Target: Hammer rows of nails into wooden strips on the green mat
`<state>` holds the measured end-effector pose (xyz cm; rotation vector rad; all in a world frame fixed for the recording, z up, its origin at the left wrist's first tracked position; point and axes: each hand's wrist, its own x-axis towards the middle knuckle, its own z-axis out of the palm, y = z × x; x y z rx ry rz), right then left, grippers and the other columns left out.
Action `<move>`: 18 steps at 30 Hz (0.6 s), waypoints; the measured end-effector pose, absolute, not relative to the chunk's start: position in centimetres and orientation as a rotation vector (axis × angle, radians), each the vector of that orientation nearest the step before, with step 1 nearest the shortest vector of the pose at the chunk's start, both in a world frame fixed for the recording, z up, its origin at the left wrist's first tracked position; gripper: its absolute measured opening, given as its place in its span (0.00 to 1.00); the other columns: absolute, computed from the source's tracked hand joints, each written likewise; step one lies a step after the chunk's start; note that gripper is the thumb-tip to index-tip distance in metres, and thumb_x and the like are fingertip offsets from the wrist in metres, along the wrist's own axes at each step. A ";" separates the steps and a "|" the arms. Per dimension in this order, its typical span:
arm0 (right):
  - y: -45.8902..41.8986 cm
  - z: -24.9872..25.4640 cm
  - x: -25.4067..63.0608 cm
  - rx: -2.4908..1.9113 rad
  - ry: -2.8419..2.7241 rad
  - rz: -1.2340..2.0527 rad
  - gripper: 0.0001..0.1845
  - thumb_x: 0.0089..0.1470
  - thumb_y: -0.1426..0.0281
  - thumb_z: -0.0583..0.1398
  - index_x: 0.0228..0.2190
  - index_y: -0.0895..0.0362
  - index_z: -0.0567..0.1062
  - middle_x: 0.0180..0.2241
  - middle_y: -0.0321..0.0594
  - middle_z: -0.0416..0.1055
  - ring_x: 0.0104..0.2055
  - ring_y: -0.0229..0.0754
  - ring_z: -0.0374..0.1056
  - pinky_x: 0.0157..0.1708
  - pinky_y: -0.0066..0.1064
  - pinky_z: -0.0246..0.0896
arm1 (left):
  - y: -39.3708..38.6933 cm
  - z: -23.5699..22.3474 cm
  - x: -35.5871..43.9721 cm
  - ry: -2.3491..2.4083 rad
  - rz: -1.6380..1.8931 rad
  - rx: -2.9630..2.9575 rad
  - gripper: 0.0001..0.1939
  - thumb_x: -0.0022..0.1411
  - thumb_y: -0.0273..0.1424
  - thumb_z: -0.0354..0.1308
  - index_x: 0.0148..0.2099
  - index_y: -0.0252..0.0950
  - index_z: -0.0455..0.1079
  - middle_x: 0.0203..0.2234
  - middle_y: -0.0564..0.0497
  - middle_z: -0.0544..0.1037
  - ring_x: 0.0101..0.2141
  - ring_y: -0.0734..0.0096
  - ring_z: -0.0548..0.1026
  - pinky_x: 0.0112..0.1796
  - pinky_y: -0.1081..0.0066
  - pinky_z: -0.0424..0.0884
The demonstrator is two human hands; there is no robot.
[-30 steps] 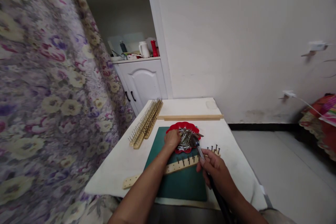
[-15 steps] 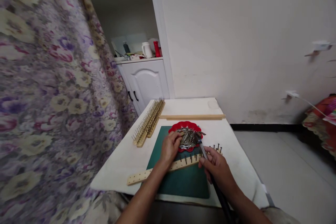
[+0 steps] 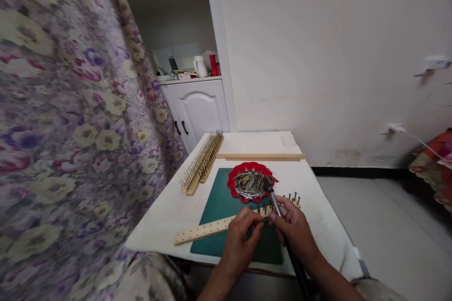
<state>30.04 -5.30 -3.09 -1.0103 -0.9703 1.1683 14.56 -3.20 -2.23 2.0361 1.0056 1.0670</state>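
My right hand (image 3: 294, 225) is closed round a hammer (image 3: 275, 203), its dark head resting at the right rim of a red scalloped dish (image 3: 232, 185). Loose silver nails (image 3: 251, 184) are heaped in the dish. My left hand (image 3: 243, 235) is pinched closed on a thin nail, mostly hidden by the fingers, over the near side of a pale wooden strip (image 3: 203, 231). Rows of small holes run along the strip's left part, while several nails stand upright in its right part. The strip lies slantwise over a green mat (image 3: 218, 197).
Two strips full of upright nails (image 3: 203, 160) lie at the table's left side. Bare wooden strips (image 3: 261, 156) lie across the back of the white table (image 3: 158, 218). A floral curtain (image 3: 88, 150) hangs at left, beside a white cabinet (image 3: 205, 108).
My left hand has come out of the red dish toward me and now pinches a nail close to my right hand. The hammer has stayed nearly in place.
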 end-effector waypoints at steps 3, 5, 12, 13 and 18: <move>-5.2 -3.2 30.2 -1.018 -0.950 1.169 0.23 0.48 0.63 0.63 0.45 0.58 0.66 0.20 0.30 0.69 0.09 0.27 0.52 0.09 0.20 0.45 | -3.2 -3.5 14.6 1.072 1.130 1.709 0.06 0.53 0.31 0.60 0.36 0.36 0.72 0.25 0.52 0.72 0.27 0.73 0.68 0.30 0.75 0.64; -5.1 -3.2 30.2 -1.019 -0.947 1.181 0.24 0.47 0.62 0.64 0.45 0.58 0.67 0.20 0.30 0.69 0.09 0.27 0.53 0.09 0.20 0.45 | -3.2 -4.4 14.8 1.072 1.145 1.450 0.10 0.52 0.34 0.61 0.37 0.35 0.72 0.24 0.53 0.73 0.26 0.73 0.69 0.30 0.75 0.65; -5.4 -3.0 29.3 -1.006 -0.943 1.242 0.25 0.44 0.63 0.65 0.43 0.58 0.68 0.19 0.30 0.69 0.10 0.28 0.52 0.09 0.20 0.47 | -3.7 -4.7 16.0 0.918 1.239 1.046 0.10 0.50 0.34 0.63 0.32 0.34 0.72 0.21 0.54 0.74 0.24 0.75 0.70 0.29 0.76 0.65; -5.5 -3.0 29.2 -1.006 -0.948 1.247 0.24 0.44 0.63 0.65 0.43 0.58 0.68 0.19 0.30 0.69 0.10 0.28 0.53 0.09 0.20 0.47 | -3.6 -4.5 15.9 0.905 1.252 1.038 0.09 0.50 0.34 0.63 0.32 0.34 0.71 0.21 0.54 0.74 0.24 0.75 0.70 0.29 0.76 0.65; -5.8 -2.8 29.1 -1.041 -1.006 1.224 0.21 0.50 0.63 0.61 0.45 0.58 0.67 0.22 0.32 0.70 0.10 0.27 0.52 0.09 0.19 0.47 | -2.4 -4.6 13.8 1.036 1.347 1.213 0.08 0.53 0.34 0.61 0.33 0.35 0.71 0.25 0.54 0.72 0.28 0.76 0.68 0.32 0.77 0.64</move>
